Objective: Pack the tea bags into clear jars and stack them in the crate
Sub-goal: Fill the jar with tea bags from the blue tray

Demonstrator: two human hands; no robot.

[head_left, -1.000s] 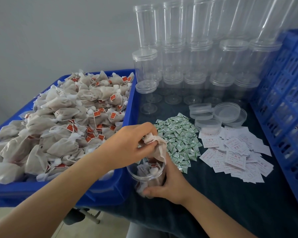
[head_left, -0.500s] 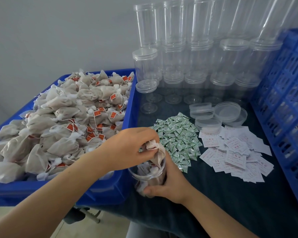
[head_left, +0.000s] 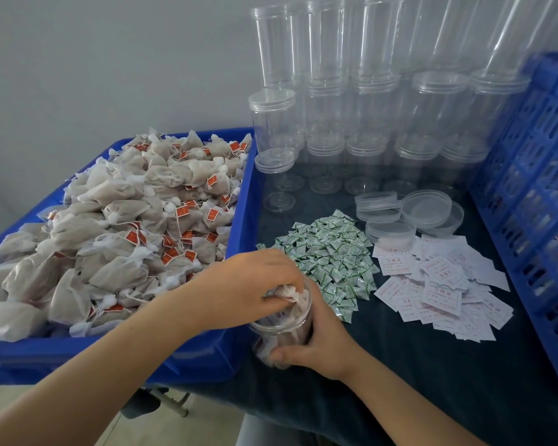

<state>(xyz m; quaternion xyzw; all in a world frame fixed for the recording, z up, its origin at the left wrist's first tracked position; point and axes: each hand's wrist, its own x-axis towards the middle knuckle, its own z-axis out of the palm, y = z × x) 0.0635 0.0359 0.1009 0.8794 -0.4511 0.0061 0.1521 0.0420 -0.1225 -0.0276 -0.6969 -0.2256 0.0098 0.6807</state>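
You've got soft, even, cool light w/ faint shadows. Stacked jars (head_left: 380, 101) lean outward: wide-angle distortion. Crate (head_left: 535, 201) right of them looks blurry.

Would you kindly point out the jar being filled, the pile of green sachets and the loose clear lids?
jar being filled (head_left: 290, 333), head view, on its clear side wall below the rim.
green sachets (head_left: 329, 252), head view, middle of the pile.
loose clear lids (head_left: 427, 209), head view, on one upturned lid.
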